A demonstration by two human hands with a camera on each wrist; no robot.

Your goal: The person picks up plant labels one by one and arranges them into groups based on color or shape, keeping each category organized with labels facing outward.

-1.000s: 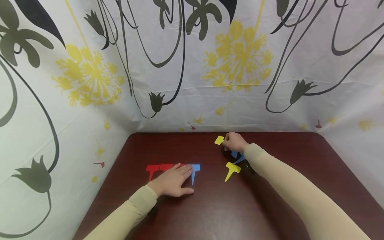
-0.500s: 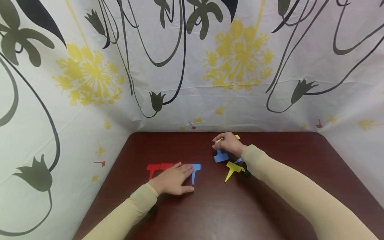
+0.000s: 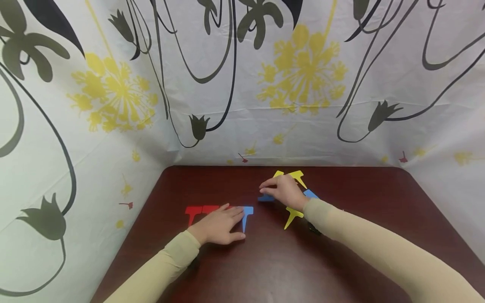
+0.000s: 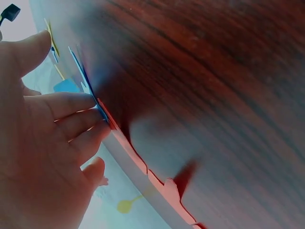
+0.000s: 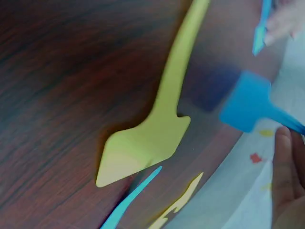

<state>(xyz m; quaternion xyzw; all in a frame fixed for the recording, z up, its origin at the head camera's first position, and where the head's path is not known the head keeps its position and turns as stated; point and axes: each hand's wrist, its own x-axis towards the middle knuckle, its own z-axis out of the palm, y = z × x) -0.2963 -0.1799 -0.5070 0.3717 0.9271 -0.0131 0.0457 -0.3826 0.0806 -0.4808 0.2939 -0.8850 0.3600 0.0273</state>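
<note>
My left hand (image 3: 217, 227) lies with straight fingers over a row of T-shaped plant labels. Two red labels (image 3: 194, 210) show at the row's left, partly covered by the hand. A blue plant label (image 3: 248, 210) at the right end has my fingertips on its edge. My right hand (image 3: 286, 192) pinches another blue plant label (image 5: 248, 102) by its narrow stem, head hanging down above the table. In the right wrist view only some fingers of this hand show, at the right edge.
A yellow label (image 3: 293, 215) lies in front of my right hand. Two more yellow labels (image 3: 297, 174) lie behind it, one partly hidden. Another blue label (image 3: 310, 194) sits beside the right wrist. Patterned cloth (image 3: 322, 139) surrounds the dark table (image 3: 265, 269).
My right hand reached the back labels, took up a blue label and moved left with it, uncovering yellow and blue labels. My left hand stays where it was.
</note>
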